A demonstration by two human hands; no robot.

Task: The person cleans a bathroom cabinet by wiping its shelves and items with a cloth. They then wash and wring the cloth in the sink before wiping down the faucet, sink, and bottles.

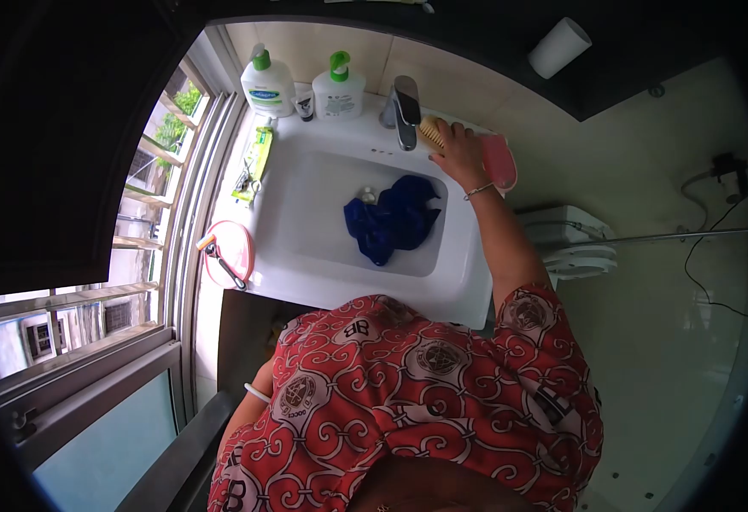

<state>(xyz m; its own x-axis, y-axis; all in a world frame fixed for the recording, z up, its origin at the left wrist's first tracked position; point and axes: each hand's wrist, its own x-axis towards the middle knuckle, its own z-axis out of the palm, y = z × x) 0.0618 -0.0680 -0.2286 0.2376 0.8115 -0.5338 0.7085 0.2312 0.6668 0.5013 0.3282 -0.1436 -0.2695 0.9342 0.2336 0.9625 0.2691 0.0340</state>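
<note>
My right hand (459, 155) is at the sink's back right corner, its fingers closed round a pale yellow brush (431, 131) beside the faucet (406, 111). A pink dish (499, 162) lies just to the right of that hand. In the white sink (293, 247), a wet-looking dark blue cloth (394, 219) is bunched up near a small whitish round piece (367, 195). My left hand is hidden below the red patterned clothing; only part of that forearm shows, with a white bangle (257, 392).
Two white pump bottles (268, 90) (338, 91) and a small tube (304, 104) stand at the back left. A green packet (254, 164) and a pink round dish (230, 254) with a razor (224, 266) lie along the left rim, beside the window.
</note>
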